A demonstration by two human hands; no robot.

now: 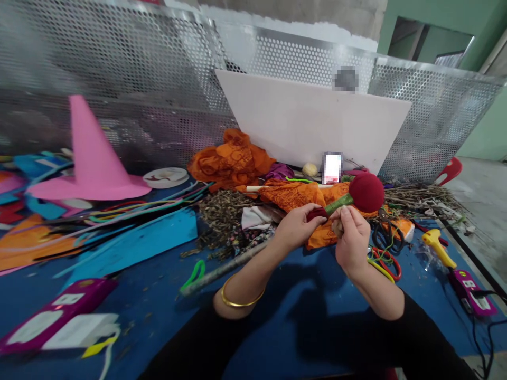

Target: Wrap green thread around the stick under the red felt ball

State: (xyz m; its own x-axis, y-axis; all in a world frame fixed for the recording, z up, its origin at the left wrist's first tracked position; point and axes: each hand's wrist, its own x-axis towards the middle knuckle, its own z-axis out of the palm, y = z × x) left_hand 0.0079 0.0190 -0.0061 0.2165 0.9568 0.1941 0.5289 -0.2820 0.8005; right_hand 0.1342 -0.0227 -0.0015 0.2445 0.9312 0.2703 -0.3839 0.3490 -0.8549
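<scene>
A round red cloth-covered head (366, 193) sits on a stick whose neck has a green wrapping (339, 205). My left hand (298, 226) is closed around the dark red lower part of this stick, which tilts up to the right. Just under the red head, my right hand (354, 237) pinches with thumb and forefinger by the green wrapping. Something small and brownish shows beneath those fingers, too hidden to name. Orange patterned cloth (304, 196) lies behind and below both hands. A grey rod (225, 272) runs under my left forearm.
A pink paper cone hat (93, 158) and blue sheet (138, 248) lie left. Dry plant bits (222, 216) are heaped mid-table. Right are red-handled scissors (390, 264), a yellow glue gun (439, 248) and a purple power strip (471, 293). A white board (309, 116) stands behind.
</scene>
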